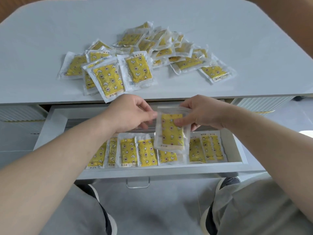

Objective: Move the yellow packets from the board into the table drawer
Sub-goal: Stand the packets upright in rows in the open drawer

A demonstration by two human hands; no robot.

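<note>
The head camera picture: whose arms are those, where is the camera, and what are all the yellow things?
There is no machine here. The camera sits on a person's head and looks down, so you see that person's own two arms, as if you were them. In front is a grey table with a heap of yellow packets lying on it, each in clear wrap with little stars and moons printed on. Below the table's edge a drawer is pulled open, and a row of packets already lies along its front. The right hand holds one packet above the drawer, with the thumb on its front. The left hand pinches that packet's left edge. At the bottom you see the person's legs.
</note>
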